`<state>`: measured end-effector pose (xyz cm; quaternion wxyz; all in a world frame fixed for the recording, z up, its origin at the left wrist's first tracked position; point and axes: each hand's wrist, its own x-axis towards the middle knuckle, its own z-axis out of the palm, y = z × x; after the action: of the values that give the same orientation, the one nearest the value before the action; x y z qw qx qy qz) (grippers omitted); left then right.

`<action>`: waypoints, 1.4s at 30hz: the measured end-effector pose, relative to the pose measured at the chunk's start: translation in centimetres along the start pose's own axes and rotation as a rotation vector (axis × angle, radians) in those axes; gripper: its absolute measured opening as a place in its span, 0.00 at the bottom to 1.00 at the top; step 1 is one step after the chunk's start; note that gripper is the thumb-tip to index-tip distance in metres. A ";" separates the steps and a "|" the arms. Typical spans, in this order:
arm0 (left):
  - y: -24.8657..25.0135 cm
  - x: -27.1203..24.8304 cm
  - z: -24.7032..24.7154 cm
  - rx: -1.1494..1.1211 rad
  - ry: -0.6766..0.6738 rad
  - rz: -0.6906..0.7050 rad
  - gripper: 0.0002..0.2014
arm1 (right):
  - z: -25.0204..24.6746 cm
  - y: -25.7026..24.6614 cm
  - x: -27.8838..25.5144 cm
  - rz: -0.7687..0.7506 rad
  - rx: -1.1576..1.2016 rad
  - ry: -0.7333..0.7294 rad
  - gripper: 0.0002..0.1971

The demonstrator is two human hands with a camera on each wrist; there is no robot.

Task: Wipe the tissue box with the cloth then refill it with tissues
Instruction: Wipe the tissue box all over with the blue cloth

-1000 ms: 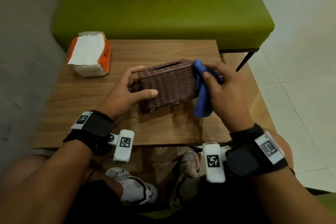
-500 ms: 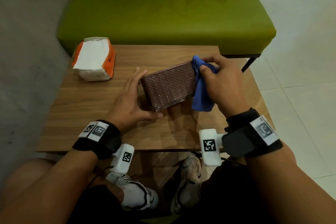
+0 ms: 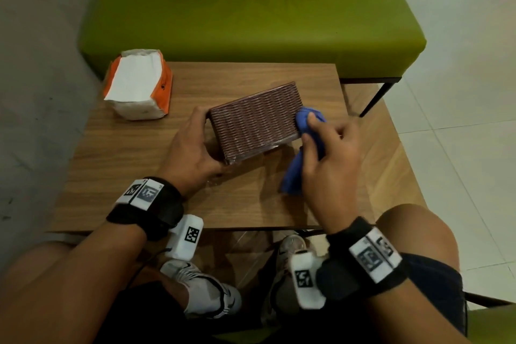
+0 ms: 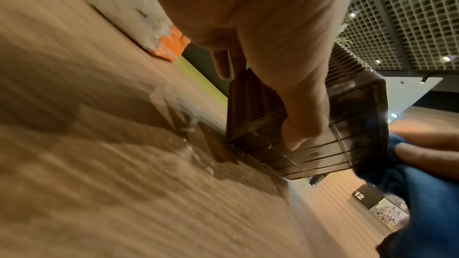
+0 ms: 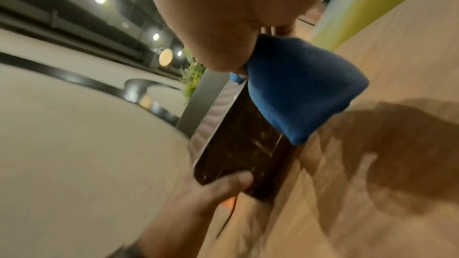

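Observation:
A brown woven tissue box (image 3: 254,120) is tipped on the wooden table (image 3: 134,176), a broad woven face turned up at me. My left hand (image 3: 195,148) grips its left end, thumb under the near corner (image 4: 305,125) and fingers behind. My right hand (image 3: 329,153) holds a bunched blue cloth (image 3: 304,148) against the box's right end (image 5: 248,144); the loose part of the cloth (image 5: 298,89) hangs toward the table. A pack of white tissues in an orange wrapper (image 3: 139,84) lies at the table's far left corner.
A green upholstered bench (image 3: 251,8) runs behind the table, with a black leg (image 3: 374,100) at the right. Grey floor lies to the left, white tiles to the right. My knees and shoes (image 3: 206,290) are under the near table edge.
The box has been tilted from upright, slot on top, onto its side with a broad face up. My right hand has slid the cloth down the box's right end toward me.

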<state>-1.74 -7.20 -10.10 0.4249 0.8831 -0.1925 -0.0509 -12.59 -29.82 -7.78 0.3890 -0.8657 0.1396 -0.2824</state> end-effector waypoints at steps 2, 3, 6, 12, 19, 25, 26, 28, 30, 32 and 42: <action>0.0 0.0 -0.2 0.004 0.000 -0.001 0.48 | 1.1 -1.3 -1.6 -0.096 -0.045 -0.036 0.13; 0.1 -0.1 -0.2 0.005 -0.002 -0.001 0.48 | 1.3 -1.5 -2.1 -0.151 -0.068 -0.092 0.14; 0.0 0.0 -0.1 0.019 -0.009 0.006 0.49 | 0.5 -0.4 -1.5 -0.156 -0.081 -0.110 0.14; -0.3 -0.1 0.1 0.014 -0.026 -0.007 0.47 | 1.2 -2.8 -3.1 -0.150 -0.143 -0.137 0.12; -0.5 -0.2 0.0 0.042 -0.025 0.032 0.48 | -0.1 -0.5 -1.5 -0.126 -0.057 -0.065 0.14; -0.1 -0.2 0.3 -0.014 -0.013 0.058 0.44 | 2.6 -4.9 -5.7 -0.295 -0.136 -0.312 0.16; -0.3 -0.2 0.2 -0.021 -0.016 0.064 0.43 | 2.5 -4.7 -5.7 -0.337 -0.126 -0.358 0.17; -0.4 -0.3 0.0 -0.010 -0.023 0.061 0.46 | 1.7 -2.8 -4.1 -0.311 -0.100 -0.298 0.18; -0.2 -0.3 0.1 0.018 -0.020 0.061 0.47 | 0.5 -1.1 -2.2 -0.142 -0.063 -0.110 0.15; -0.1 -0.2 0.4 0.022 -0.021 0.053 0.47 | 0.3 -1.5 -2.2 -0.083 -0.067 -0.046 0.12; -0.2 -0.3 0.3 0.025 -0.032 0.082 0.47 | 0.0 -0.5 -2.6 -0.145 -0.037 -0.099 0.17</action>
<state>-2.00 -7.22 -10.51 0.4121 0.8789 -0.2359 -0.0453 -14.64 -28.28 -8.41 0.3579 -0.8935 0.0624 -0.2639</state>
